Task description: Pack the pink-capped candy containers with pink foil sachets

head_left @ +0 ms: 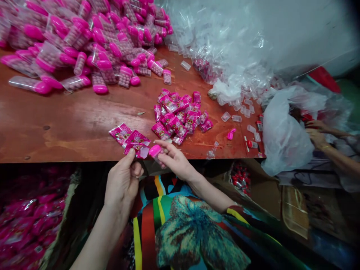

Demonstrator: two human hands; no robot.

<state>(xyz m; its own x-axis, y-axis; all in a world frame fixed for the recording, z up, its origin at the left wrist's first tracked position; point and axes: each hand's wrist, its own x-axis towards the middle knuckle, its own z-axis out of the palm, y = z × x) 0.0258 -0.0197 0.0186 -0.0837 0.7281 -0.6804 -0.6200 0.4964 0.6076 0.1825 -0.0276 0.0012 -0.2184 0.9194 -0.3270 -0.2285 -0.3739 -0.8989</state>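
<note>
Pink-capped bottle (155,151), clamped in right-hand fingers (167,146), could drop past the counter's near edge (84,156) if gripped loosely; left-hand fingers (129,156) pinch a sachet (137,141).

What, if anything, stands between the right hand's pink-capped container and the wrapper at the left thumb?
Nothing visible; a small gap separates the container in the right hand from the wrapper at the left hand.

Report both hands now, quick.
Left hand: closed, pinching a printed pink wrapper.
Right hand: closed, holding a small pink-capped container.
</note>
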